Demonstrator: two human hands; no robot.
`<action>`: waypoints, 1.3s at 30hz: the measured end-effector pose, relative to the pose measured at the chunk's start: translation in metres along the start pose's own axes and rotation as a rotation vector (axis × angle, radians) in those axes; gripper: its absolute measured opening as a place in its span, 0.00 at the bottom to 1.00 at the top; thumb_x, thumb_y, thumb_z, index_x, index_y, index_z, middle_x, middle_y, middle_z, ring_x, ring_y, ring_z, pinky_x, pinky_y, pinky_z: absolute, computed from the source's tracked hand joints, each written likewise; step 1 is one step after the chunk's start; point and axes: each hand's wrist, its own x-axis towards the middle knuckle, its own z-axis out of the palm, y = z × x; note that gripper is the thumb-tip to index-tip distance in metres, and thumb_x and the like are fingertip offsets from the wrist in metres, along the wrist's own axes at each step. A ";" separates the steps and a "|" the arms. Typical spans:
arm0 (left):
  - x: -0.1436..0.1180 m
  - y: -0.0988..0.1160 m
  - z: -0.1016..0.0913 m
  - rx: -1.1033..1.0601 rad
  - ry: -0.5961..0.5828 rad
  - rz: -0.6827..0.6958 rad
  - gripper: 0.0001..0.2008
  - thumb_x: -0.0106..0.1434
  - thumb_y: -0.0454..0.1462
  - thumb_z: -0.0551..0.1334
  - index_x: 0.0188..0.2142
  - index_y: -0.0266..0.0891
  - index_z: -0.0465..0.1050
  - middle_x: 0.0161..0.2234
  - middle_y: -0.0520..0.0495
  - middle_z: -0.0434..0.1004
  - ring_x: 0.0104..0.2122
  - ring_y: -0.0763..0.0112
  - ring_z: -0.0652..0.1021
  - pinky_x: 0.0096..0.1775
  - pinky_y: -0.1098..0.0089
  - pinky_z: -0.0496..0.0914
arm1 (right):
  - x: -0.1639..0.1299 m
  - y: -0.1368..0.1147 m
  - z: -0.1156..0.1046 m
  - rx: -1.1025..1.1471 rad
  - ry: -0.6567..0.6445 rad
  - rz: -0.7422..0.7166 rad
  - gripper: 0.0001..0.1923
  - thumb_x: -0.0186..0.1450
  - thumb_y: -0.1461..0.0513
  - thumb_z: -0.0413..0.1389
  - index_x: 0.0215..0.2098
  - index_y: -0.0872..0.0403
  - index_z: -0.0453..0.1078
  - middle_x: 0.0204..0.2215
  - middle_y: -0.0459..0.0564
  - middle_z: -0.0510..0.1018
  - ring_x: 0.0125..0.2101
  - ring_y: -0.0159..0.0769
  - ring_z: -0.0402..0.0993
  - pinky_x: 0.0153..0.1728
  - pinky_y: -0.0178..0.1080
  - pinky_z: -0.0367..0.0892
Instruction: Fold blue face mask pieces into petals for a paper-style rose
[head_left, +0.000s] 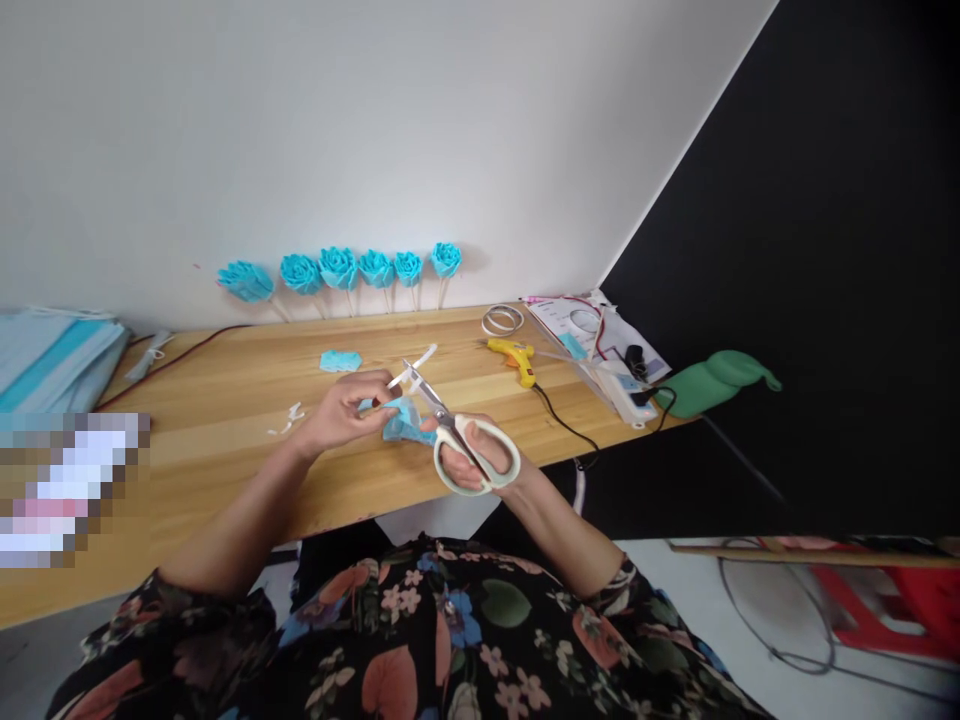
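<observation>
Centrally, above the near edge of the wooden table, both forearms are brought in from the lower corners so that the hands meet just over the board. The left hand is held palm-down with the wrist slightly raised; its fingers are curled and pinched together on a piece of light-blue fabric, from which a thin white strip is seen sticking up and away towards the wall. The right hand is turned with its knuckles outward and its fingers are passed through the white loops of a pair of scissors, so the grip is closed firmly around the handles. The metal blades are pointed up and to the left, towards the left fingertips, and are parted a little around the base of the white strip, right at the blue fabric. The fabric is thus held between the two hands, just above the table surface rather than laid on it.

Further back, a row of blue fabric roses is propped against the white wall. A small blue scrap and some white offcuts are left on the board beside the left hand. A yellow glue gun is laid to the right, with wire rings just behind it.
</observation>
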 end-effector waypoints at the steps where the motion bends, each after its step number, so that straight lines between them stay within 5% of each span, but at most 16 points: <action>1: 0.000 -0.002 0.000 0.014 0.015 -0.012 0.10 0.64 0.33 0.65 0.26 0.39 0.70 0.25 0.51 0.69 0.26 0.73 0.70 0.31 0.70 0.63 | -0.002 0.000 0.003 -0.046 0.023 -0.034 0.29 0.62 0.42 0.62 0.47 0.56 0.72 0.17 0.38 0.67 0.13 0.22 0.54 0.12 0.28 0.53; 8: -0.003 -0.015 0.000 0.125 0.019 -0.161 0.10 0.65 0.36 0.63 0.26 0.39 0.71 0.27 0.50 0.72 0.27 0.73 0.72 0.32 0.71 0.65 | -0.052 -0.020 -0.002 -0.132 0.300 0.001 0.25 0.63 0.53 0.64 0.56 0.49 0.69 0.37 0.49 0.79 0.29 0.30 0.73 0.24 0.31 0.66; 12: 0.010 -0.018 0.005 0.246 -0.036 -0.138 0.08 0.64 0.37 0.62 0.29 0.39 0.73 0.29 0.49 0.76 0.28 0.72 0.72 0.31 0.71 0.64 | -0.093 -0.028 -0.012 -0.082 0.527 -0.063 0.24 0.64 0.49 0.62 0.56 0.46 0.69 0.37 0.48 0.81 0.33 0.32 0.76 0.31 0.33 0.70; 17: 0.055 -0.048 0.021 0.432 -0.072 -0.138 0.07 0.62 0.37 0.61 0.28 0.39 0.73 0.30 0.46 0.77 0.32 0.66 0.76 0.38 0.66 0.68 | -0.115 -0.033 -0.017 -0.054 0.605 -0.203 0.23 0.56 0.48 0.67 0.44 0.51 0.75 0.36 0.49 0.81 0.28 0.29 0.71 0.28 0.32 0.67; 19: 0.071 -0.067 0.030 0.454 -0.137 -0.216 0.06 0.59 0.36 0.61 0.26 0.39 0.73 0.34 0.42 0.80 0.37 0.62 0.78 0.43 0.64 0.70 | -0.115 -0.034 -0.017 -0.086 0.652 -0.181 0.19 0.57 0.52 0.67 0.42 0.52 0.75 0.34 0.49 0.82 0.26 0.29 0.71 0.27 0.32 0.67; 22: 0.082 -0.088 0.037 0.397 -0.203 -0.328 0.05 0.56 0.36 0.63 0.24 0.38 0.73 0.53 0.38 0.78 0.50 0.56 0.78 0.49 0.63 0.71 | -0.113 -0.036 -0.020 -0.181 0.702 -0.088 0.22 0.58 0.48 0.65 0.41 0.55 0.76 0.33 0.52 0.83 0.25 0.33 0.74 0.26 0.34 0.70; 25: 0.077 -0.089 0.028 0.337 -0.136 -0.370 0.08 0.57 0.39 0.63 0.25 0.38 0.73 0.60 0.37 0.73 0.57 0.54 0.74 0.54 0.62 0.70 | -0.115 -0.038 -0.025 -0.288 0.734 -0.015 0.26 0.57 0.45 0.64 0.41 0.57 0.76 0.33 0.55 0.84 0.27 0.37 0.78 0.26 0.37 0.72; 28: 0.068 -0.074 0.012 0.211 0.018 -0.421 0.12 0.56 0.43 0.66 0.23 0.38 0.70 0.60 0.36 0.72 0.54 0.57 0.76 0.52 0.63 0.70 | -0.111 -0.040 -0.037 -0.346 0.781 0.033 0.27 0.57 0.44 0.64 0.43 0.57 0.76 0.30 0.54 0.83 0.25 0.38 0.78 0.26 0.38 0.72; 31: 0.060 -0.057 0.002 -0.024 0.272 -0.550 0.16 0.54 0.45 0.69 0.22 0.37 0.69 0.47 0.40 0.79 0.43 0.64 0.79 0.42 0.69 0.72 | -0.091 -0.042 -0.056 -0.464 0.795 0.031 0.26 0.58 0.44 0.63 0.43 0.56 0.77 0.26 0.51 0.82 0.24 0.37 0.76 0.26 0.38 0.70; 34: 0.052 -0.043 0.004 -0.247 0.460 -0.718 0.15 0.54 0.44 0.70 0.24 0.38 0.69 0.27 0.49 0.76 0.26 0.74 0.74 0.32 0.72 0.69 | -0.056 -0.044 -0.080 -0.736 0.727 -0.005 0.22 0.61 0.46 0.60 0.42 0.55 0.78 0.25 0.48 0.80 0.23 0.33 0.72 0.25 0.35 0.65; 39: 0.036 -0.027 0.013 -0.421 0.468 -0.779 0.15 0.54 0.43 0.70 0.23 0.37 0.69 0.21 0.50 0.72 0.21 0.77 0.71 0.27 0.73 0.65 | -0.010 -0.050 -0.115 -1.235 0.615 0.123 0.15 0.65 0.54 0.57 0.40 0.53 0.80 0.25 0.47 0.79 0.24 0.33 0.71 0.30 0.37 0.66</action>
